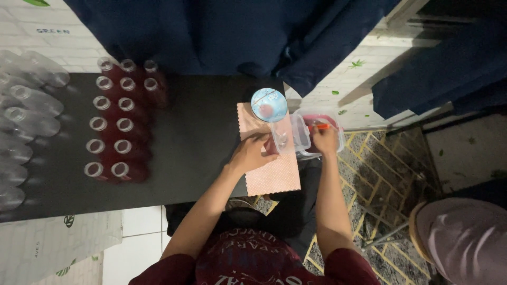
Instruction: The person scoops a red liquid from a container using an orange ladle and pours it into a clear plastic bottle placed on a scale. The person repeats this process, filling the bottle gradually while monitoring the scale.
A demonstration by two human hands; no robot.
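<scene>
On the far left, empty clear bottles [26, 113] lie on their sides, and next to them red-filled bottles [119, 126] stand in neat rows on the dark table [200, 132], lids off. The left hand [252, 153] rests on a pink cloth [272, 174] with fingers curled around a small clear cup [281, 138] to keep it steady. Just beside it, the right hand [325, 140] pinches an orange tool [320, 126] over a clear tub [338, 138] of red liquid, close enough for scooping across
</scene>
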